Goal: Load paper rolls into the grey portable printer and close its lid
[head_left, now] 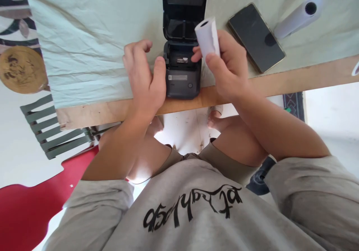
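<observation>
A small black receipt printer point(183, 79) stands at the table's front edge with its lid point(183, 13) flipped up and its paper bay exposed. My right hand point(230, 64) grips a white paper roll point(208, 39) above the right side of the bay, the roll's dark core hole facing up and away from me. At the printer's left side is my left hand point(146, 75), fingers apart and curved, the thumb by the bay's left edge. Whether that thumb touches the casing I cannot tell. Nothing shows in the left hand.
Right of my right hand lies a dark smartphone point(256, 37). Beyond it rests a second white paper roll point(295, 19). A pale green cloth point(92, 49) covers the table, whose wooden edge point(303, 69) runs in front of me. A red chair point(30, 210) is at lower left.
</observation>
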`<state>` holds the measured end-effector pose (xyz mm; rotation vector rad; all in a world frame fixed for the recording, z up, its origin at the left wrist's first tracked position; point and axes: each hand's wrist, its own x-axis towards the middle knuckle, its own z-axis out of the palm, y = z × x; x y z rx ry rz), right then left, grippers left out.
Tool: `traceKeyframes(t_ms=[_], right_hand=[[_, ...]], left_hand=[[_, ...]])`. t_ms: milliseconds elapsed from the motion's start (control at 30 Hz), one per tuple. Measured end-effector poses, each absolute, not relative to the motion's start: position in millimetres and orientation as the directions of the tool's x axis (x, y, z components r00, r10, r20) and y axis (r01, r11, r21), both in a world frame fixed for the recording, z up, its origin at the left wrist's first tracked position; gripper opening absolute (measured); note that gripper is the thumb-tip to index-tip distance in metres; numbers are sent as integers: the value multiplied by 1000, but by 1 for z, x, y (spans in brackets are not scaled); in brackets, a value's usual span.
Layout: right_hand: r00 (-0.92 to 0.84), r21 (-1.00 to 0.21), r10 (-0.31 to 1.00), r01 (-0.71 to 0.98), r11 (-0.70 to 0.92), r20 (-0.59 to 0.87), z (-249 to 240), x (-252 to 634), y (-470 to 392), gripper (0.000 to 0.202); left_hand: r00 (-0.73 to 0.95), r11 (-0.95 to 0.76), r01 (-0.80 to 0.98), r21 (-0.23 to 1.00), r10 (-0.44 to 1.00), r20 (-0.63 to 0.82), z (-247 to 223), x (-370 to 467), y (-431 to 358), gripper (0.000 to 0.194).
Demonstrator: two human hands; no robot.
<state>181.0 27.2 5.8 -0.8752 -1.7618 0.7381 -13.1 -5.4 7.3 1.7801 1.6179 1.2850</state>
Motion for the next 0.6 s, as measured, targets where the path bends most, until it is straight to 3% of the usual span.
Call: traceKeyframes(t_ms=[100,200,267,333,400,467,600], right_hand=[[-287,-826,832,182,534,475,4,165,31,19],[-288,-840,829,124,529,480,3,150,34,17],[-241,-858,853,118,499,463,2,142,34,15],[-150,-889,891,102,446,429,4,134,32,15],[-77,-909,912,83,409,404,10,129,27,18],[-57,-906,909,77,416,413,18,126,21,20],[-61,-879,886,105,464,460,30,129,10,21]], left_hand=[[-88,-204,635,745,939,333,1,-10,0,32],[-82,-178,618,765,954,288,0,-4,-1,47],[-69,-163,588,792,966,250,0,0,-3,57],[-69,-169,523,835,969,239,1,2,-5,54],[-105,-183,380,907,965,239,2,4,-7,43],[-149,-178,121,977,969,195,4,7,-10,29],[-135,-16,-376,926,990,-38,15,11,-18,13]])
